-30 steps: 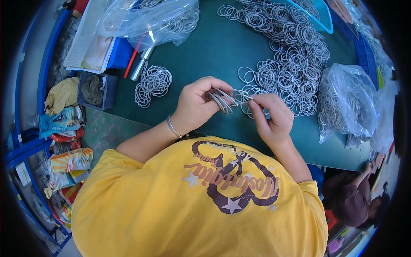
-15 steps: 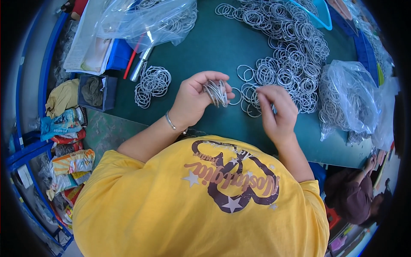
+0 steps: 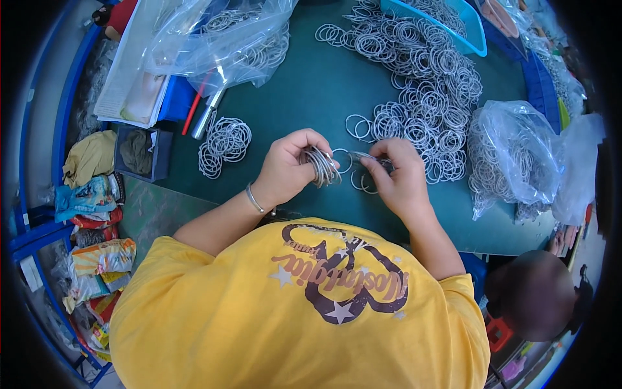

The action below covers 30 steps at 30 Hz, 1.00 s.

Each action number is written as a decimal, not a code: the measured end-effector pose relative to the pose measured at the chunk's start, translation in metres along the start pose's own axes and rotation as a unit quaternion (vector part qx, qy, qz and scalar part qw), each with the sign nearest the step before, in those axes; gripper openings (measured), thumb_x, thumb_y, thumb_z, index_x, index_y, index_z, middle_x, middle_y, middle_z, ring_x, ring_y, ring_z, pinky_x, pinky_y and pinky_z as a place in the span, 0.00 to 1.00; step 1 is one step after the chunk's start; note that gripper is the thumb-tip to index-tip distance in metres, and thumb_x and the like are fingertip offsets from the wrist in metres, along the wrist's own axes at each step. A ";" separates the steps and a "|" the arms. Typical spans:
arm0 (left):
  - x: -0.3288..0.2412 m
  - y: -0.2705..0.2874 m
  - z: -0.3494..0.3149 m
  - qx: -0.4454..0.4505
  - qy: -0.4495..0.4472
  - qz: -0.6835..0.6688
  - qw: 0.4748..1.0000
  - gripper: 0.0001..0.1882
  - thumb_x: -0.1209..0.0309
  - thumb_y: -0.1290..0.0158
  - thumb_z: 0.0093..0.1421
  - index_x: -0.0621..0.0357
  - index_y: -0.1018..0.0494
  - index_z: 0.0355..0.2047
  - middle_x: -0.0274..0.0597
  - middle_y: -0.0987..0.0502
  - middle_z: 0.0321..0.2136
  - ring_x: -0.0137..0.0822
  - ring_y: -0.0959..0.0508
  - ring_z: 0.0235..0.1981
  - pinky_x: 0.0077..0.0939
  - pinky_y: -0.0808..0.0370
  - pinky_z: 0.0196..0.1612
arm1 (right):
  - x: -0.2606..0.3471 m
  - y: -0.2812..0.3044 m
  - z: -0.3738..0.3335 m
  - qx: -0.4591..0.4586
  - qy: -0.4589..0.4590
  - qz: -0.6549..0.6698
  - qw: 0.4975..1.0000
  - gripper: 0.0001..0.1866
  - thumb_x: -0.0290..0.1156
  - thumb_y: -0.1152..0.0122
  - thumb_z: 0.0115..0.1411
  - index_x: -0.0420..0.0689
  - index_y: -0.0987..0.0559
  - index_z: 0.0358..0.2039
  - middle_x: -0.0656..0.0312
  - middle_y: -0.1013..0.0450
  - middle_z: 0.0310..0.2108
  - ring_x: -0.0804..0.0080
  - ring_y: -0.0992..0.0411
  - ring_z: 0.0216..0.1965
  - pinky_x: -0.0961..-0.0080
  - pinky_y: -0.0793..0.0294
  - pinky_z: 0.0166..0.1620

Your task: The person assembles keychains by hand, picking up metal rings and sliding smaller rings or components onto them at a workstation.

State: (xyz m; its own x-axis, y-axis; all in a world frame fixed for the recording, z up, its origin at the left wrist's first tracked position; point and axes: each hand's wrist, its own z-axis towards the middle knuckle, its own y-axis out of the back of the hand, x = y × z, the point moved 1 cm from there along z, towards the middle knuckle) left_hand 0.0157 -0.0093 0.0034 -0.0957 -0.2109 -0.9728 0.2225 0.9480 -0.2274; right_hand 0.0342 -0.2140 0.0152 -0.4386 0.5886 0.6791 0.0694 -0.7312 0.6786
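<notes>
My left hand point(image 3: 286, 165) is closed around a bundle of thin grey metal rings point(image 3: 317, 165), which hang stacked over the fingers. To the right of it, my right hand point(image 3: 402, 178) pinches metal rings between thumb and fingers; how many is hidden by the hand. A single metal ring point(image 3: 341, 160) shows in the gap between both hands. Beyond my right hand, a large loose heap of metal rings point(image 3: 440, 91) spreads over the dark green table point(image 3: 278, 104). A smaller pile of rings point(image 3: 225, 144) lies to the left of my left hand.
Clear plastic bags of rings stand at the back left point(image 3: 194, 55) and right point(image 3: 512, 149). A turquoise basket point(image 3: 478, 39) is at the far right. A red pen point(image 3: 194, 113), a metal tool point(image 3: 208, 113) and a grey bin point(image 3: 160, 155) sit left. Another person point(image 3: 531, 295) is at right.
My right hand has moved left, from the edge of the heap toward my left hand, with rings between its fingers. The left hand still holds its bundle. The whole view has shifted slightly.
</notes>
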 end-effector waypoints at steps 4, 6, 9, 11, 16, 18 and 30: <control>0.001 -0.004 0.006 -0.012 -0.027 0.113 0.993 0.09 0.88 0.48 0.50 0.63 0.29 0.31 0.36 0.29 0.31 0.26 0.26 0.32 0.16 0.27 0.36 | 0.003 -0.001 0.000 0.010 -0.183 0.284 0.941 0.07 0.23 0.35 0.52 0.40 0.26 0.28 0.69 0.28 0.22 0.87 0.35 0.23 0.88 0.35 0.27; 0.003 -0.004 0.003 0.004 -0.058 0.179 0.982 0.10 0.86 0.48 0.50 0.64 0.27 0.33 0.38 0.27 0.32 0.28 0.26 0.33 0.19 0.29 0.38 | 0.004 -0.006 -0.004 0.021 -0.183 0.313 0.932 0.07 0.23 0.35 0.52 0.40 0.25 0.30 0.69 0.29 0.23 0.86 0.34 0.25 0.87 0.33 0.29; 0.009 -0.003 0.004 -0.021 -0.051 0.153 0.987 0.10 0.84 0.49 0.49 0.62 0.25 0.32 0.39 0.25 0.29 0.27 0.25 0.29 0.19 0.29 0.32 | 0.007 -0.009 0.001 0.009 -0.174 0.345 0.922 0.08 0.23 0.36 0.52 0.39 0.23 0.34 0.67 0.27 0.24 0.83 0.31 0.27 0.85 0.31 0.31; 0.007 -0.008 0.008 -0.034 -0.028 0.184 0.982 0.09 0.84 0.50 0.50 0.63 0.26 0.33 0.40 0.23 0.28 0.27 0.24 0.27 0.19 0.27 0.30 | -0.003 -0.002 0.000 0.042 -0.127 0.247 0.960 0.09 0.23 0.36 0.53 0.39 0.22 0.36 0.65 0.26 0.25 0.81 0.30 0.27 0.84 0.29 0.32; 0.002 -0.002 0.006 -0.063 -0.005 0.156 0.986 0.12 0.84 0.52 0.50 0.64 0.26 0.34 0.42 0.22 0.29 0.27 0.23 0.28 0.20 0.26 0.31 | 0.001 0.006 0.010 0.061 -0.097 0.122 0.986 0.08 0.24 0.37 0.52 0.38 0.21 0.34 0.57 0.25 0.27 0.68 0.28 0.28 0.75 0.28 0.34; -0.001 0.000 0.008 -0.052 -0.017 0.189 0.980 0.12 0.85 0.51 0.48 0.64 0.25 0.34 0.43 0.22 0.29 0.30 0.22 0.28 0.21 0.26 0.32 | 0.006 0.007 0.017 0.037 0.005 0.055 0.998 0.07 0.25 0.36 0.50 0.39 0.21 0.32 0.56 0.27 0.31 0.59 0.29 0.34 0.70 0.28 0.39; -0.007 -0.008 0.009 -0.004 -0.077 0.224 0.972 0.12 0.88 0.52 0.46 0.64 0.26 0.32 0.40 0.24 0.31 0.32 0.24 0.32 0.23 0.27 0.36 | 0.006 0.000 0.005 0.011 -0.238 0.439 0.866 0.03 0.20 0.43 0.57 0.34 0.24 0.31 0.62 0.25 0.26 0.78 0.27 0.27 0.82 0.25 0.33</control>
State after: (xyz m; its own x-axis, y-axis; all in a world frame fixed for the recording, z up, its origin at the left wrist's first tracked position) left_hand 0.0236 -0.0173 0.0115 0.1550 0.1911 -0.9693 0.2015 0.9544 0.2204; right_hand 0.0364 -0.2085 0.0209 0.2097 -0.1120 0.9713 0.2081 -0.9656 -0.1562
